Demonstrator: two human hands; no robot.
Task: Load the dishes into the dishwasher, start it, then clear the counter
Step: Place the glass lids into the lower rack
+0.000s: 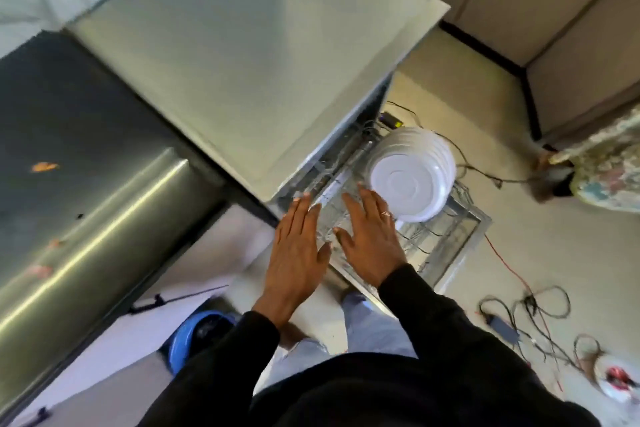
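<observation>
I look down on a dishwasher (242, 55) with a flat grey top. Its wire rack (446, 236) is pulled out over the open door. Several white plates (412, 173) stand on edge in the rack's far part. My left hand (298, 250) and my right hand (370, 239) hover side by side above the near end of the rack, fingers straight and spread, holding nothing. The right hand's fingertips are close to the nearest plate; contact cannot be told.
A stainless steel counter (79, 184) with small food scraps lies to the left. Cables (526, 308) and a power brick trail over the floor on the right. A blue object (194, 333) sits on the floor by my legs. Beige cabinets stand at the back right.
</observation>
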